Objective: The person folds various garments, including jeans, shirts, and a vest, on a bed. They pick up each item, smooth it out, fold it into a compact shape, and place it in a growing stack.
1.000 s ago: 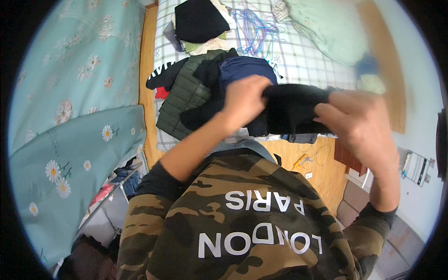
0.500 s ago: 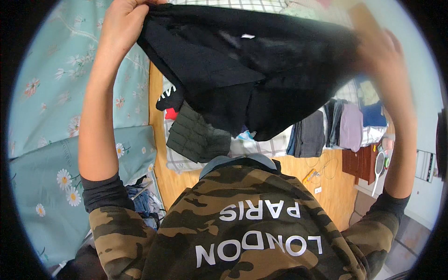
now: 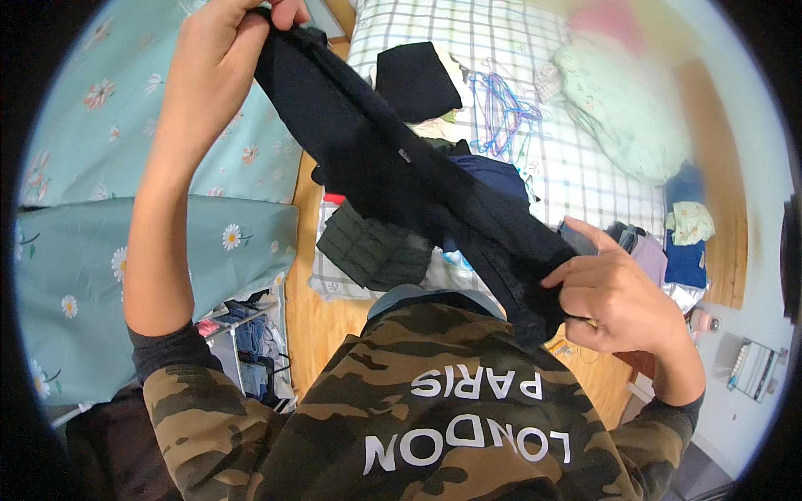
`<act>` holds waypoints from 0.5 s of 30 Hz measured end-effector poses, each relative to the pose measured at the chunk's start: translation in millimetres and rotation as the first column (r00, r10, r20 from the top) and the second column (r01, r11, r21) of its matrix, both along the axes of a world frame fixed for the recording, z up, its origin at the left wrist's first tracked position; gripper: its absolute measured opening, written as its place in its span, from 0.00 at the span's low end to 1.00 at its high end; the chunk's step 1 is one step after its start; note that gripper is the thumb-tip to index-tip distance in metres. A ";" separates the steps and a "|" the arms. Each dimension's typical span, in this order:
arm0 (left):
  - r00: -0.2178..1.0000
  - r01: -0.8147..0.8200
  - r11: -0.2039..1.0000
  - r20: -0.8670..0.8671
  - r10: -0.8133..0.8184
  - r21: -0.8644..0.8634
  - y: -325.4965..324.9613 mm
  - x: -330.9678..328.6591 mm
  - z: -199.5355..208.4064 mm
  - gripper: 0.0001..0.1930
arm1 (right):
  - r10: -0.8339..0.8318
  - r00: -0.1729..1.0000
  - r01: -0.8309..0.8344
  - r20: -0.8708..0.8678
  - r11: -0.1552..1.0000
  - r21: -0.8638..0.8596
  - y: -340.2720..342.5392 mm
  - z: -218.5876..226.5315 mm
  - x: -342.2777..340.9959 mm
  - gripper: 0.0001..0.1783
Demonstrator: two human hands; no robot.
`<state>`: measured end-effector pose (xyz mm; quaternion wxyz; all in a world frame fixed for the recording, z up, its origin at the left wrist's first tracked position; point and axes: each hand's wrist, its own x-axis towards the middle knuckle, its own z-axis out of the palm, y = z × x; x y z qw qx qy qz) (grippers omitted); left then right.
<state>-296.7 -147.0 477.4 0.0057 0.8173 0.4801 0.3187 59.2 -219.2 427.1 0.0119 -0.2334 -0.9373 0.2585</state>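
A black garment point(image 3: 368, 142) with a small pale tag hangs stretched on a slant between my hands; its exact kind is hard to tell. At the upper left, my left hand point(image 3: 224, 58) is closed on one end. Lower down on the right, my right hand point(image 3: 616, 294) pinches the other end, its index finger stretched outward. Beneath the cloth, a dark green quilted garment point(image 3: 376, 246) lies folded at the bed's near edge. Beside it is a dark blue garment point(image 3: 499, 177), partly covered by the black one.
On the checked bed point(image 3: 434, 18) lie a folded black cloth point(image 3: 415, 82), a cluster of blue and purple hangers point(image 3: 501, 108) and a pale green bundle point(image 3: 626, 117). Folded clothes point(image 3: 647, 257) line the right side. A floral curtain point(image 3: 159, 275) hangs left, near a rack of clothes point(image 3: 255, 351).
My right hand has come down and inward, so the black garment now slants in a narrow band instead of spreading wide. My left hand keeps its hold. More of the bed shows.
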 end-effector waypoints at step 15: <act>0.744 0.102 0.926 -0.646 0.170 0.362 -15.6 -19.3 35.1 0.04 | -0.810 0.586 0.430 -0.021 0.289 0.855 67.9 50.5 45.1 0.18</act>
